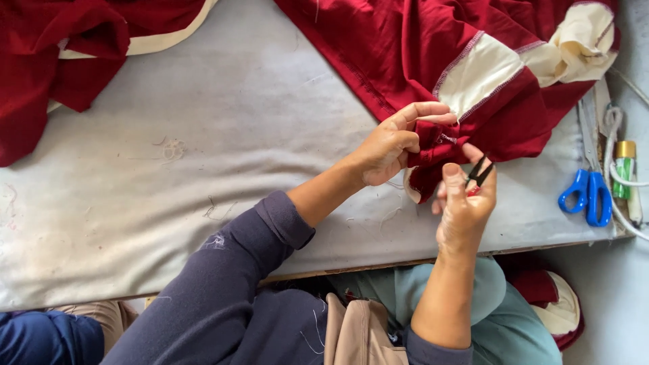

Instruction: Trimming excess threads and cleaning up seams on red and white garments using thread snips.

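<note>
Nearest to us: dark blue sleeves, a tan bag and teal cloth at the lap, below the worktop point(203, 176) edge.

Our right hand point(465, 206) is closed around small black thread snips point(478, 173), blades pointing up toward the fabric; thumb pressed along the handle.

Our left hand point(395, 143) is just beside it, thumb and forefinger pinched on a fold of the dark red garment point(433, 61), other fingers curled under. The snip tips sit right at the pinched fold, where a pale seam shows.

The garment lies across the upper right of the grey padded worktop, with cream panels point(481, 71) stitched in and its near corner hanging toward us.

Right edge: blue-handled scissors point(587, 196) lying flat, beside a green tube with a gold cap point(625, 167) and a white cord point(618, 145).

Far left: another heap of red cloth point(61, 61) with cream trim, well apart from both hands.
</note>
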